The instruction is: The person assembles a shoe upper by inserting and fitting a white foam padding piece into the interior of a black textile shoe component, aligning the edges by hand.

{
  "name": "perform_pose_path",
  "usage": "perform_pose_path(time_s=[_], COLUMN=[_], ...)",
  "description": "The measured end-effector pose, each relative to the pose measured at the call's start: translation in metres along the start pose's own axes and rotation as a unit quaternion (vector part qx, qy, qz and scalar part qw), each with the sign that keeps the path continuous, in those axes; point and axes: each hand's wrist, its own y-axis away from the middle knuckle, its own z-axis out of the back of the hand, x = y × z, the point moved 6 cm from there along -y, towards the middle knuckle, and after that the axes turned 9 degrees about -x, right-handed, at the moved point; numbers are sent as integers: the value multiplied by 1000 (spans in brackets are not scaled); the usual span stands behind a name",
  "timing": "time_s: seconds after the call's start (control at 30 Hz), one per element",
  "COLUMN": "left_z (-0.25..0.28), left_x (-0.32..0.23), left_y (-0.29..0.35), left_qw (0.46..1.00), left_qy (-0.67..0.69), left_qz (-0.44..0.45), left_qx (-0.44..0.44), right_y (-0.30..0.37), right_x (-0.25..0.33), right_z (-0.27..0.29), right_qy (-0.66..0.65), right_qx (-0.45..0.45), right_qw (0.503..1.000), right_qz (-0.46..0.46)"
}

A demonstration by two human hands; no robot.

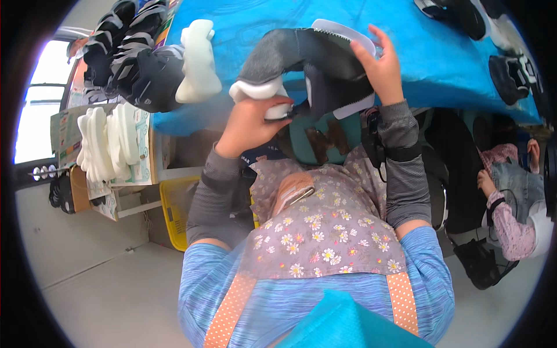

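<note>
A dark grey and black shoe upper is held up in front of me, over the near edge of the blue-covered table. My left hand is closed round its left end, where a chunky white sole-like piece shows; I cannot tell whether the two are joined. At the other end, my right hand grips the rim beside a pale, translucent piece with a zigzag edge. Part of its grip is hidden. A loose white sole lies on the table to the left.
Dark shoes stand in rows at the far left, with more shoes at the right. White soles stack on a left-hand shelf above a yellow basket. Another person sits at the right. A teal stool is under the table.
</note>
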Motion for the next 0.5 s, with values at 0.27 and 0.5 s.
perform_pose_path(time_s=[0.27,0.5], left_z=[-14,-24], left_x=[17,42], left_y=[53,90], left_qw=[943,841], left_qy=[320,455], left_qz=[57,218], left_qx=[72,-197], right_y=[27,50], right_x=[5,37], right_z=[-23,-14], right_qy=[-38,8], right_qx=[171,109], right_qw=[940,986], right_qz=[-293,-124])
